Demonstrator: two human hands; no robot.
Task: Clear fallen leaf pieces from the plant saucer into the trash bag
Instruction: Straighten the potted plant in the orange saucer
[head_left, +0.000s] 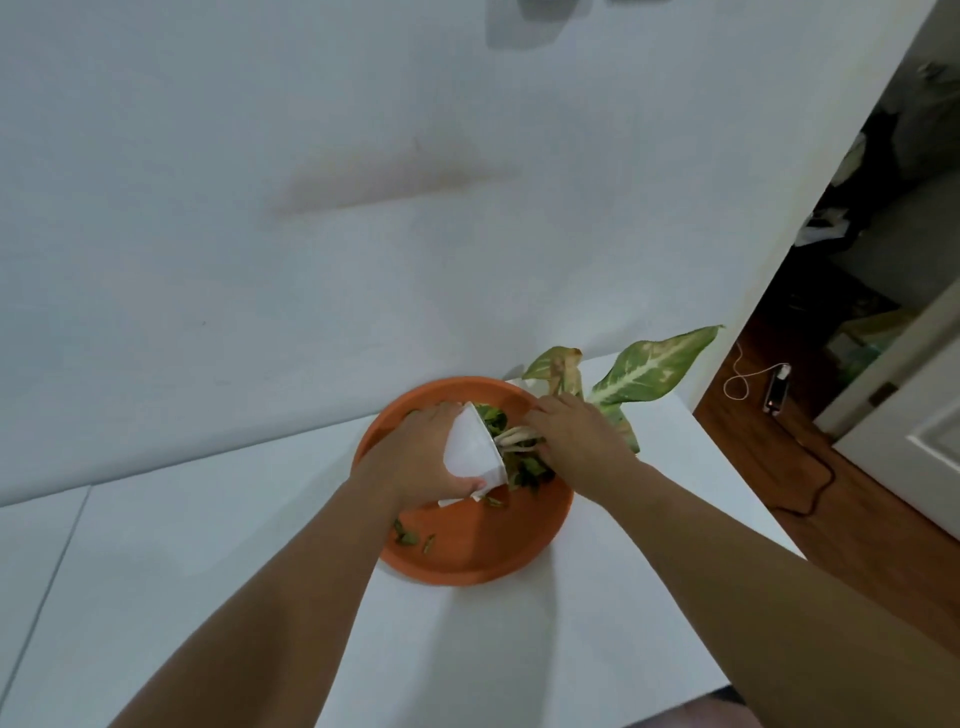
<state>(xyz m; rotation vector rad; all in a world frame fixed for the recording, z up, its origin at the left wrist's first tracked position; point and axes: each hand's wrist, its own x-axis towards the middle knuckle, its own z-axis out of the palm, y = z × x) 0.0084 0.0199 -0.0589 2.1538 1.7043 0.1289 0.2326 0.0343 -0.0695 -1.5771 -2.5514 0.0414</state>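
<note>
An orange round saucer (483, 551) sits on the white table. My left hand (421, 452) grips a small white pot (472, 449), tipped on its side over the saucer with its mouth facing right. My right hand (576, 441) is closed around the plant's pale stems (514, 436) at the pot's mouth. Two variegated green leaves (644, 366) stick out to the right past the saucer. Small green leaf pieces (408, 538) lie on the saucer's near left floor, and more sit under the pot's mouth (524, 475). No trash bag is in view.
The white table (208, 545) runs left and toward me, and its right edge is close to the saucer. A white wall rises just behind. To the right is a wooden floor (857, 519) with a cable, an open doorway and a white door.
</note>
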